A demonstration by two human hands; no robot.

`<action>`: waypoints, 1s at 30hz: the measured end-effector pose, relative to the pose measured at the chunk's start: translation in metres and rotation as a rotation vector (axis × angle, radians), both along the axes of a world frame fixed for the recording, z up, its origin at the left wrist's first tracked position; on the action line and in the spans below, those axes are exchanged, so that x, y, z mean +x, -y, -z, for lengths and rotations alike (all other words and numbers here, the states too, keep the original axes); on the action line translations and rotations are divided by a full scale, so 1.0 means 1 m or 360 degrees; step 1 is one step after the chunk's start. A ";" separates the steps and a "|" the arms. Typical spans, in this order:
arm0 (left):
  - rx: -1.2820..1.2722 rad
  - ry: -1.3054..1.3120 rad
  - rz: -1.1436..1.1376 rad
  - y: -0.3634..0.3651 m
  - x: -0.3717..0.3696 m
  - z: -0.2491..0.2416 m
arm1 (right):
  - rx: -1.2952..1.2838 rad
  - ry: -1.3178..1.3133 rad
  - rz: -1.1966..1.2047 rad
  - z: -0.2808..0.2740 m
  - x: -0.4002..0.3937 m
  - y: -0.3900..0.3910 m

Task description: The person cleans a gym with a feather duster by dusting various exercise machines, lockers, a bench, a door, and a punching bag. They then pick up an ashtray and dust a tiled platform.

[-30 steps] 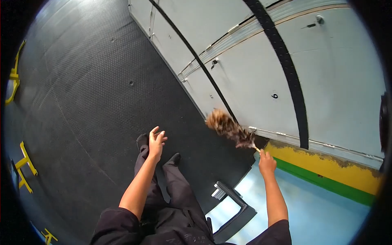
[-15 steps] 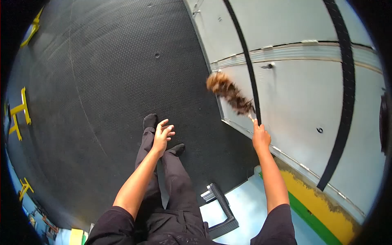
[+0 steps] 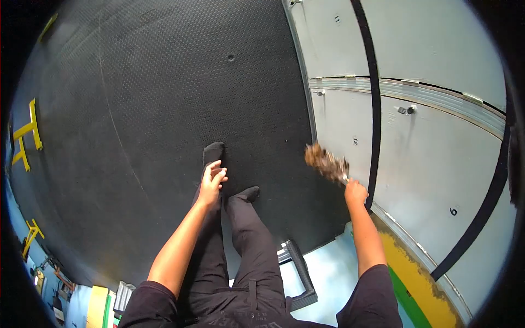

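Observation:
My right hand is closed round the handle of a brown feather duster. The duster points away to the left, its fluffy head overlapping the lower edge of the white locker doors and the black floor in this view. Some of its feathers are smeared by motion. Nothing is in my left hand, which hangs over my leg with its fingers loosely bent and apart.
Black straps cross the lockers, whose doors carry small locks. Dark textured matting covers the floor under my feet. A black-edged step lies behind my legs, and yellow metal frames stand far left.
The duster has swung down the locker front toward the floor edge, closer to me. My feet have shifted, and the lockers sit further right and lower in view.

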State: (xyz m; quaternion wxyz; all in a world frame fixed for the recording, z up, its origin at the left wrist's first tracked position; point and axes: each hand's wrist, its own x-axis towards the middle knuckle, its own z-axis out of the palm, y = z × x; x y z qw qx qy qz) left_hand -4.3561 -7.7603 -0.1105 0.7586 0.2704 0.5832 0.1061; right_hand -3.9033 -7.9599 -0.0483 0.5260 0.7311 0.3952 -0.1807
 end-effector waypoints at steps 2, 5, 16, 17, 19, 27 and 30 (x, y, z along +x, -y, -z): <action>0.0061 -0.0007 0.0075 -0.002 -0.007 -0.002 | 0.0032 -0.0025 0.0021 -0.019 -0.002 0.023; 0.0162 0.0047 0.0125 -0.008 -0.018 -0.009 | 0.0355 0.0013 0.0117 -0.086 -0.031 0.048; 0.0413 0.0211 0.0679 -0.058 0.005 -0.123 | 0.1237 0.0317 0.1596 -0.324 -0.251 0.190; 0.0470 0.0249 0.0749 -0.058 0.025 -0.120 | 0.1463 0.0381 0.1718 -0.316 -0.276 0.207; 0.0526 0.0236 0.0894 -0.062 0.067 -0.145 | 0.1837 0.0447 0.2027 -0.306 -0.325 0.219; 0.1413 0.1017 0.1671 0.018 0.258 -0.290 | 0.3575 -0.0006 0.2988 -0.224 -0.367 0.179; 0.1646 0.0767 0.2030 0.098 0.300 -0.418 | 0.3691 -0.0526 0.2884 -0.250 -0.325 0.155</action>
